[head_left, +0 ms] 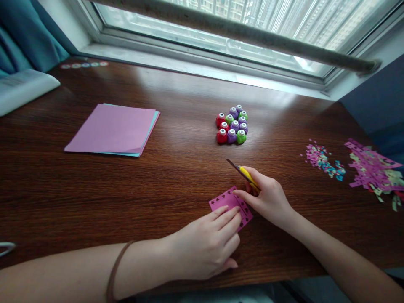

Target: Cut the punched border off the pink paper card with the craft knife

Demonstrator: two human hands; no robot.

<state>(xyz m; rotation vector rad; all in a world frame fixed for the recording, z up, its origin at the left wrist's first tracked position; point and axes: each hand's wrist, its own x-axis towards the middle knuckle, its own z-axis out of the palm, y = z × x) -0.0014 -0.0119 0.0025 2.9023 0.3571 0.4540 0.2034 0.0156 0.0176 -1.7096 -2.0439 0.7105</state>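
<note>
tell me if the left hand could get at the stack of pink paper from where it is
Probably yes: the left hand rests on the punched pink piece, and only bare table lies between it and the paper stack.

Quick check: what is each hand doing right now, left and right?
Left hand: open, fingers flat on the pink punched paper, gripping nothing.
Right hand: closed around the yellow-handled scissors, forefinger touching the paper.
</note>
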